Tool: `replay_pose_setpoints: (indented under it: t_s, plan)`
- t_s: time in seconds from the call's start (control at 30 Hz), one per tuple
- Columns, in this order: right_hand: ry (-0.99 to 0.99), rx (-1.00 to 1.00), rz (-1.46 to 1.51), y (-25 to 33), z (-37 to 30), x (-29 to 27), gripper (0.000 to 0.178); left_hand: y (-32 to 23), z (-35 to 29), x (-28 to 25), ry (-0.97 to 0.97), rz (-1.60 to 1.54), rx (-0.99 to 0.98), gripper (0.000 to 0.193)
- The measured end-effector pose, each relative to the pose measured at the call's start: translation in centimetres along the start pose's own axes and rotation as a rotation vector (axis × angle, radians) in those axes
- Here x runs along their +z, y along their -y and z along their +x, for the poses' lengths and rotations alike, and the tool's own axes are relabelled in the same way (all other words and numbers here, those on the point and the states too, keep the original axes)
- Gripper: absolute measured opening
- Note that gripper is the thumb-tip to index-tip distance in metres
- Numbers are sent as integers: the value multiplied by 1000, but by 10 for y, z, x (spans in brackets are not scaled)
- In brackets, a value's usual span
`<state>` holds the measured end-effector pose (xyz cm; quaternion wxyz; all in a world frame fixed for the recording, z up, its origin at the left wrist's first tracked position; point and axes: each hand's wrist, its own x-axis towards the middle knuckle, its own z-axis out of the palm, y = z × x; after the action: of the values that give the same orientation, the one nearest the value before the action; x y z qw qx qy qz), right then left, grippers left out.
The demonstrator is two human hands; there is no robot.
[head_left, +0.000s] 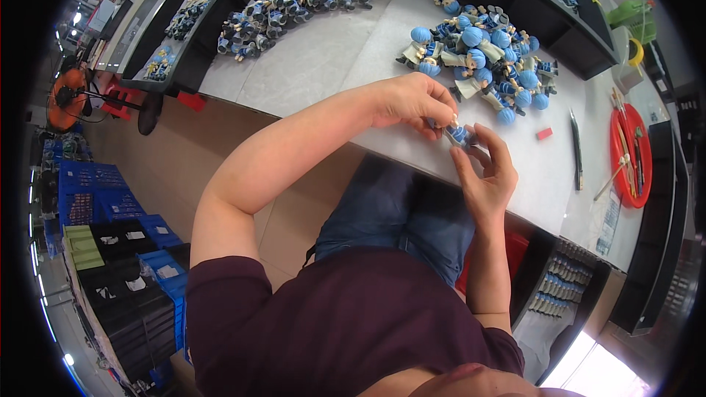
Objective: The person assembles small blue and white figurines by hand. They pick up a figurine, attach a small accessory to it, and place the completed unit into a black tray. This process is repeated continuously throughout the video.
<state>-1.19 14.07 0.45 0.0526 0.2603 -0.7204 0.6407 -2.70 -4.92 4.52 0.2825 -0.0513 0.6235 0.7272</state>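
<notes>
Close to the table's front edge, a small figurine (461, 135) in blue and white is held between my two hands. My left hand (413, 105) pinches its upper end with thumb and fingers. From the other side, my right hand (491, 176) grips the lower part between thumb and fingertips. Fingers cover much of the figurine, and its head cannot be made out. Just beyond my hands lies a heap of blue-haired figurines (478, 55) in blue and pale clothes. Farther left is a second pile of figurine parts (276, 15), mostly dark and blue.
A red eraser-like block (544, 134) and a slim dark tool (576, 148) lie to the right. Beyond them sits a red tray (615, 148) with brushes. Black bins (548, 26) of parts border the table's far side. Below right, a tray (562, 279) holds rows of small parts.
</notes>
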Motion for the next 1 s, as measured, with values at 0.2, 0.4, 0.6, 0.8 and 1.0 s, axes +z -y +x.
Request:
replay_pose_setpoints:
  t_s: [0.2,0.4,0.6,0.8,1.0]
  plan:
    - [2,38,12,-4,-2,-1,34,6,-4,-8,58,-242,90,29]
    - [73,-24,-55,-5,-3,-2,38,17,-12,-5,-56,-144,224,26]
    - [72,-29,-72,-2,-4,0,37,6,-42,-52,-266,4,317,25]
    - [75,-22,-71,-2,-4,1,34,12,-60,-82,-328,-19,281,27]
    - [80,-18,-74,-1,-4,0,33,16,-61,-93,-353,18,310,25]
